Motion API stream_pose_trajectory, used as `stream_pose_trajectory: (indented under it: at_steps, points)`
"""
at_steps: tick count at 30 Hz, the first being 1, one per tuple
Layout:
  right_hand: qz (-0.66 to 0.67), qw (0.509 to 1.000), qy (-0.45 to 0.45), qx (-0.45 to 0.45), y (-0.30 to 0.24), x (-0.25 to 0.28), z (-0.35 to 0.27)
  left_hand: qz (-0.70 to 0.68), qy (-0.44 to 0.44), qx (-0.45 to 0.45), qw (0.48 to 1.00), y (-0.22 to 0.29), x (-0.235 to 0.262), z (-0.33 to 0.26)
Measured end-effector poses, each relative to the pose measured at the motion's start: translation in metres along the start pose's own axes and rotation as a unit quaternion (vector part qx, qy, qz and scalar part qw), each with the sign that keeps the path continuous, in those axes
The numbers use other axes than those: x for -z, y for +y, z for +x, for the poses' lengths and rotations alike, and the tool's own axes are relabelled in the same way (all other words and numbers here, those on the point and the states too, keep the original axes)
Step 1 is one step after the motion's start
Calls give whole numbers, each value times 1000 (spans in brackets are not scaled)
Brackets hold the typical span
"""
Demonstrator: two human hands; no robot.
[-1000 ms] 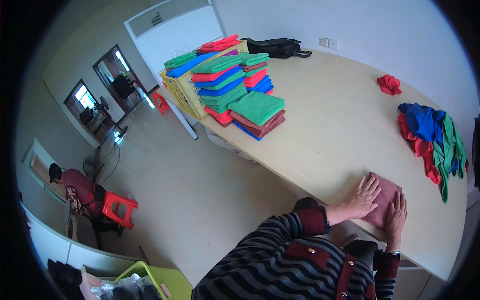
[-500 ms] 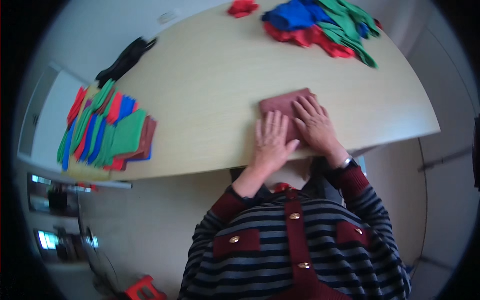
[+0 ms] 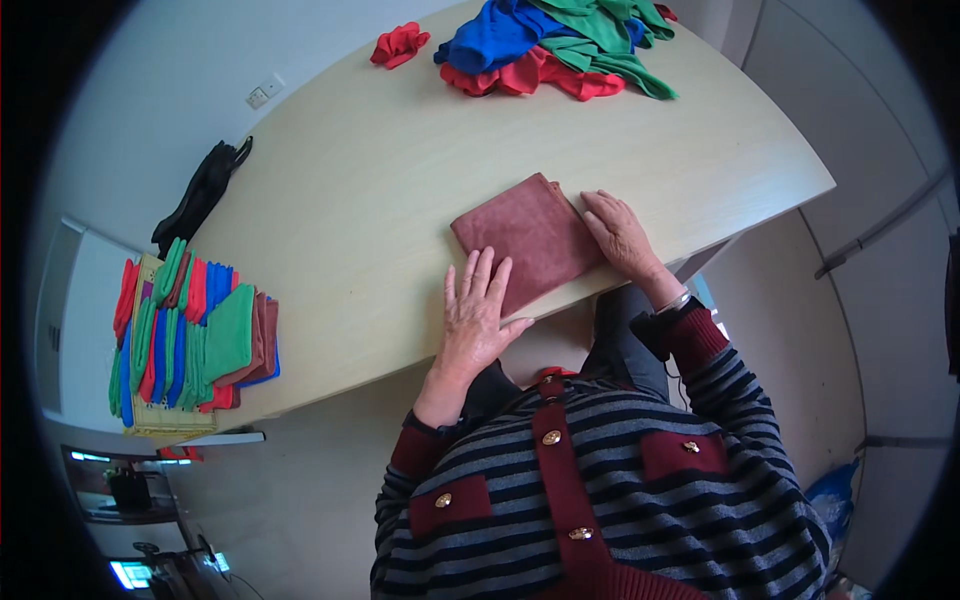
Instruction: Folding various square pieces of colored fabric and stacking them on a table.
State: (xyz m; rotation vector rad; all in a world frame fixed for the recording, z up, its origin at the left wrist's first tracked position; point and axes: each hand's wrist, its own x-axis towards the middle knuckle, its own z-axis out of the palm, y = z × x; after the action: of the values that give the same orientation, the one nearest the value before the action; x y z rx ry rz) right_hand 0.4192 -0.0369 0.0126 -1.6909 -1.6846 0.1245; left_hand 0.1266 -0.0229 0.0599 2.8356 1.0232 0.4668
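A folded reddish-brown cloth point(image 3: 530, 235) lies flat near the front edge of the table, its layers showing at the far corner. My left hand point(image 3: 474, 312) is at its near left edge, fingers stretched and spread, the fingertips touching or just over the cloth. At the right edge of the same cloth rests my right hand point(image 3: 618, 236), fingers extended and lightly bent, the palm down. Neither hand grasps anything.
A container of folded red, green, blue and brown cloths point(image 3: 185, 335) stands at the table's left end. Crumpled blue, green and red cloths point(image 3: 560, 50) lie in a pile at the far side, beside a single red cloth point(image 3: 401, 45). A black umbrella-like bundle point(image 3: 200, 195) lies along the left edge.
My hands have moved from lying on top of the brown cloth outward to its left and right edges, uncovering most of it. The whole view has shifted and turned slightly.
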Motion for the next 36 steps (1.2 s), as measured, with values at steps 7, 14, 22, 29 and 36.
stream_pose_trajectory:
  at_steps: [7, 14, 22, 29, 36]
  points:
    - [92, 994, 18, -61, -38, 6, 6, -145, 42, 233, 961, -41, -3, 10]
    - [-7, 980, -131, 151, -74, 28, -3, -27, -9, 39, 999, -57, 11, 37]
    - [-70, 978, -140, 139, -74, 21, -32, -45, -41, -20, 998, -24, 4, 17]
    - [-115, 960, -115, 227, -71, 30, -68, 123, 56, -118, 984, -17, -10, -29]
    - [107, 985, -70, 118, -86, 74, -37, -128, 141, 11, 982, 9, 44, -15]
